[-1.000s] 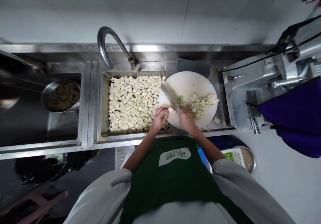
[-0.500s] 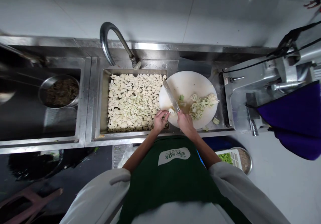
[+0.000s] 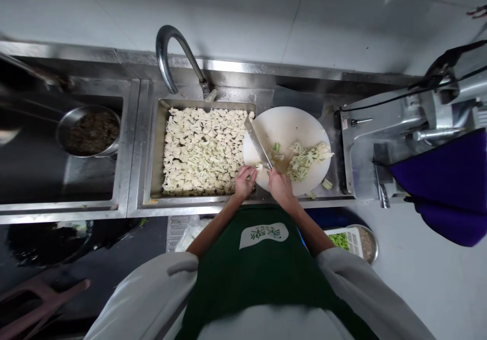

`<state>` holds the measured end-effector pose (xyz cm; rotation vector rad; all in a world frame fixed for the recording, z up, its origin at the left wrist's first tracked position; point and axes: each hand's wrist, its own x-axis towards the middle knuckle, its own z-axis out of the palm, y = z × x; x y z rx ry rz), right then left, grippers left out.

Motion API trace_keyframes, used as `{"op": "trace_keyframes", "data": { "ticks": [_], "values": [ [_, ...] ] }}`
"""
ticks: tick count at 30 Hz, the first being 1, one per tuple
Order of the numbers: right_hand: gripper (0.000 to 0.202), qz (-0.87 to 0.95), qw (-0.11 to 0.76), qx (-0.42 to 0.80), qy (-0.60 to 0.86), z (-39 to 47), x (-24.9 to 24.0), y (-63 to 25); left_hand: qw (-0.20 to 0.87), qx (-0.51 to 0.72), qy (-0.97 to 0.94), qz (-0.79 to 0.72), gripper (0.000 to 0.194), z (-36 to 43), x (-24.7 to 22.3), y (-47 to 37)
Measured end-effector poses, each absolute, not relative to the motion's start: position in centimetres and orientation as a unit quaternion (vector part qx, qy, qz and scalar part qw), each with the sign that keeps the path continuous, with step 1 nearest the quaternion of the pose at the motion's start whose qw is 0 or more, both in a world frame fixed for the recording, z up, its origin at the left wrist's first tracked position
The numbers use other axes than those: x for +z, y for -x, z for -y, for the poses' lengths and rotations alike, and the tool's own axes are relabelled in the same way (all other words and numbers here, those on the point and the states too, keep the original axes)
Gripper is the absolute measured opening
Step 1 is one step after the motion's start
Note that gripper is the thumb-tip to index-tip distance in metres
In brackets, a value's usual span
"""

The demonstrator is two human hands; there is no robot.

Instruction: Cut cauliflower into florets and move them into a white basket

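My right hand [image 3: 280, 183] is closed around the handle of a knife [image 3: 258, 143], whose blade slants up and left over the white round cutting board [image 3: 281, 119]. At the board's left edge, my left hand [image 3: 245, 180] pinches a small cauliflower floret [image 3: 259, 167] close to the blade. A green-white stem piece [image 3: 277, 151] lies just right of the blade. Further right on the board rests a larger heap of cauliflower pieces [image 3: 307, 160]. To the left, many cut cauliflower florets [image 3: 201, 149] fill the sink basin [image 3: 155, 157].
A faucet [image 3: 178, 58] arches behind the basin. In the left sink stands a metal pot [image 3: 68, 132] with dark contents. Right of the board are a metal machine [image 3: 365, 147] and a purple cloth [image 3: 449, 182]. A white basket [image 3: 354, 241] of green pieces sits below the counter.
The view has shifted slightly. Both hands stay nearly in place, with the knife and floret still held at the board's left side.
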<state>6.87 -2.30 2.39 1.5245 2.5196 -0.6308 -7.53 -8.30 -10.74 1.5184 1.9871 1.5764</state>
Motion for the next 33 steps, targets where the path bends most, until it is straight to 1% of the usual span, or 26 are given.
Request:
{"op": "trace_keyframes", "data": {
  "ticks": [2,7,11,13,14,17,18,19,20,22,23,26,29,31,33],
  "values": [
    [0.043,-0.838,0.063,-0.211,-0.500,2.6,2.5,-6.7,0.091,0.532,-0.512,-0.668,0.029,8.3,-10.7,7.7],
    [0.042,-0.841,0.100,-0.230,-0.480,1.3,1.4,-4.8,0.075,0.517,-0.520,-0.675,0.030,8.2,-10.6,8.2],
    [0.038,-0.845,0.082,-0.237,-0.473,-0.2,1.5,-5.3,0.081,0.503,-0.539,-0.671,0.030,8.4,-10.4,8.7],
    [0.037,-0.839,0.040,-0.243,-0.485,-0.6,1.8,-6.8,0.070,0.489,-0.551,-0.673,0.028,8.1,-10.0,8.7],
    [0.037,-0.829,0.008,-0.242,-0.504,-0.7,2.0,-7.9,0.063,0.475,-0.567,-0.671,0.030,7.7,-9.7,8.5],
    [0.037,-0.776,-0.111,-0.225,-0.578,-1.3,2.1,-11.8,0.059,0.388,-0.652,-0.649,0.061,5.1,-8.7,6.8],
    [0.037,-0.757,-0.151,-0.220,-0.597,-1.6,2.0,-13.2,0.065,0.351,-0.682,-0.638,0.065,4.0,-8.5,6.1],
    [0.036,-0.739,-0.186,-0.217,-0.610,-1.8,1.8,-14.6,0.071,0.318,-0.706,-0.628,0.062,2.7,-8.2,5.3],
    [0.034,-0.724,-0.215,-0.214,-0.619,-2.0,1.6,-15.9,0.078,0.292,-0.723,-0.621,0.055,1.5,-8.0,4.6],
    [0.030,-0.701,-0.250,-0.210,-0.634,-2.3,1.1,-18.1,0.092,0.259,-0.743,-0.610,0.039,-0.3,-7.8,3.8],
    [0.029,-0.693,-0.258,-0.208,-0.641,-2.3,0.9,-19.1,0.097,0.249,-0.747,-0.608,0.035,-0.7,-7.8,3.8],
    [0.030,-0.671,-0.277,-0.198,-0.658,-1.7,0.0,-21.2,0.101,0.224,-0.745,-0.620,0.033,0.7,-8.0,6.0],
    [0.032,-0.654,-0.298,-0.187,-0.669,-0.7,-0.8,-22.6,0.089,0.208,-0.709,-0.668,0.032,5.1,-7.7,10.9],
    [0.035,-0.643,-0.308,-0.182,-0.677,-0.1,-1.2,-23.4,0.056,0.206,-0.654,-0.726,0.033,7.9,-7.1,14.2],
    [0.038,-0.631,-0.314,-0.181,-0.686,0.2,-1.7,-24.0,0.012,0.221,-0.597,-0.771,0.033,9.0,-6.4,16.0]
  ]
}}
